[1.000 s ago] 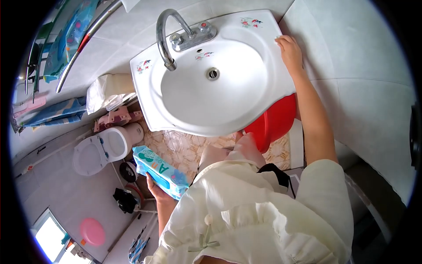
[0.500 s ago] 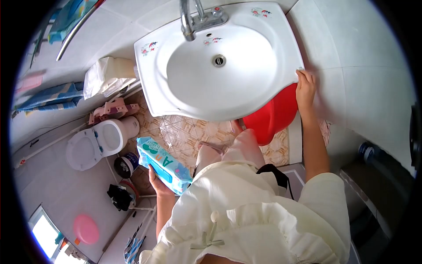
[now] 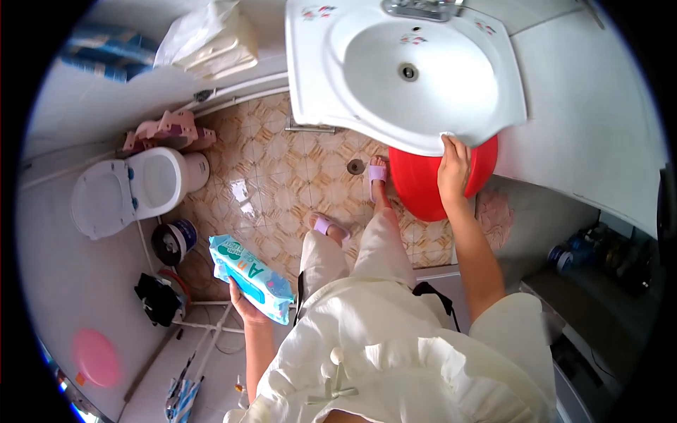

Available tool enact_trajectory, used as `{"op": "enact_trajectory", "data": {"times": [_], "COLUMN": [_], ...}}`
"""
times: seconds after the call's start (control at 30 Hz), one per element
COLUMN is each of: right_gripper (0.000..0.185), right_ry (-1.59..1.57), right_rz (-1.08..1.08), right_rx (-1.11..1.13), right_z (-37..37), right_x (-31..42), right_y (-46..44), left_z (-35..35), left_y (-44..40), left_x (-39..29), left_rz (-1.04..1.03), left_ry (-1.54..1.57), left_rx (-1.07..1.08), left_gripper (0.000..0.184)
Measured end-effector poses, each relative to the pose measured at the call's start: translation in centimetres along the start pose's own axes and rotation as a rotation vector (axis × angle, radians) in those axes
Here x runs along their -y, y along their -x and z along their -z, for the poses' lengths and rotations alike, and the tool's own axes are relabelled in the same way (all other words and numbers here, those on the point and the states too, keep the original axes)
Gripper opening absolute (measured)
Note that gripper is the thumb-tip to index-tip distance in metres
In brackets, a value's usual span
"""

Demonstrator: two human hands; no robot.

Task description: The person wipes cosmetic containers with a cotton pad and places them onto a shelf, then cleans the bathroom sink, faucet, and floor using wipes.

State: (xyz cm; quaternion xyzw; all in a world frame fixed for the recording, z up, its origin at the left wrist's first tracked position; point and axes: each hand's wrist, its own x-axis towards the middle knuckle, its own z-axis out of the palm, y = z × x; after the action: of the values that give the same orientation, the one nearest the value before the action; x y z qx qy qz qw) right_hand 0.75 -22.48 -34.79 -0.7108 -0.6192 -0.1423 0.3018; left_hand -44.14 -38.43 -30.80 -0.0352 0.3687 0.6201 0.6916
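Note:
My left hand (image 3: 249,306) is wrapped round a light blue pack of wipes (image 3: 251,279), held at my left side above the floor. My right hand (image 3: 455,169) has its fingers pressed together at the front rim of the white washbasin (image 3: 321,116). A small whitish bit shows at the fingertips, too little of it to name. Below the basin and partly behind my right hand is a red plastic tub (image 3: 416,185). The basin has printed flowers, a drain hole (image 3: 407,72) and a metal tap base (image 3: 423,8) at the back.
A white toilet (image 3: 156,185) with raised lid stands at the left, near a pink plastic stool (image 3: 166,132) and a bucket (image 3: 175,241). A floor drain (image 3: 357,167) lies in the patterned tiles (image 3: 282,169). A dark shelf (image 3: 585,303) is at the right.
My right hand has moved left along the basin's front rim, from the right corner toward the middle. The view has shifted, showing more floor. My left hand still holds the pack.

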Motion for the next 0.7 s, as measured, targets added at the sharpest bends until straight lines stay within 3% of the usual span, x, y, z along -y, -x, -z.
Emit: {"op": "enact_trajectory", "data": {"times": [0.1,0.2,0.3,0.4,0.5,0.53,0.7], "right_gripper": [0.025,0.020,0.024,0.026,0.027,0.026,0.026], "right_ry": [-0.409,-1.332,-1.738,-1.625,-1.448,-1.348,-1.252], "right_rz": [-0.017,-0.630,-0.968,-1.072,-1.022,-0.993,-0.847], "right_rx": [0.110,0.503,0.658,0.809,0.859,0.868,0.788], "right_z": [1.1,-4.3,-6.1,-8.9,-10.1,-10.7,-12.9], "right_x": [5.6,8.7,11.7,12.0,11.5,11.3,9.8], "right_y": [0.7,2.5,6.0,8.1,11.4,12.2,15.5], "left_z": [4.0,7.2,9.4,11.3,12.7,11.8,13.9], "left_y": [-0.3,-4.6,-5.8,-8.2,-10.1,-10.7,-14.9], "left_x": [-1.5,-0.1,-0.4,1.0,2.1,2.4,5.9], "left_rz": [0.000,-0.007,-0.015,-0.028,-0.036,-0.033,0.032], "left_ry": [0.053,0.030,0.146,0.309,0.354,0.374,0.494], "left_rx": [-0.096,-0.163,-0.157,-0.137,-0.136,-0.243,-0.039], "left_gripper": [0.050,0.049,0.047,0.045,0.045,0.043,0.046]}}
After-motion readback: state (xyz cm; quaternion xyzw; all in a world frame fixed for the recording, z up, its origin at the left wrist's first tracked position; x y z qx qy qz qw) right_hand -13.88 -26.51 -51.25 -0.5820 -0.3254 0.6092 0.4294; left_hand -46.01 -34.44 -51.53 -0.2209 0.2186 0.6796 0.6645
